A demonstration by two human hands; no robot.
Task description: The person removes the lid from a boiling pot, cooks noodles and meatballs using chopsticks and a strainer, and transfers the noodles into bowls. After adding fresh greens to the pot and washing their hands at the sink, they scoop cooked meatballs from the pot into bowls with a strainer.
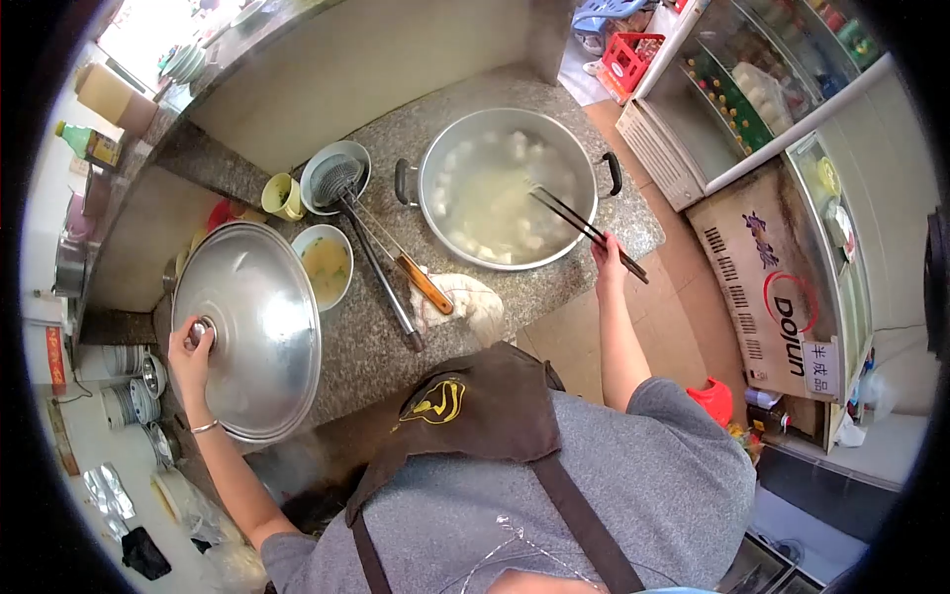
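Observation:
My left hand (pixel 190 348) is closed round the knob of a large round metal pot lid (pixel 262 327), which is tilted at the left of the counter. In my right hand (pixel 606 255) is a pair of long dark chopsticks (pixel 569 216), their tips over the wide pot (pixel 432 188). Cloudy liquid with pale pieces (pixel 515 233) fills the pot, and steam blurs part of it. A white bowl of yellowish broth with green bits (pixel 329 267) sits just right of the lid.
A skimmer (pixel 336 178) and a wooden-handled tool (pixel 426 284) rest across a bowl (pixel 361 158). Nearby are a yellow cup (pixel 284 196) and a crumpled cloth (pixel 473 302) on the granite counter (pixel 381 332). At right stands a glass-front fridge (pixel 693 99); stacked plates (pixel 124 361) are at left.

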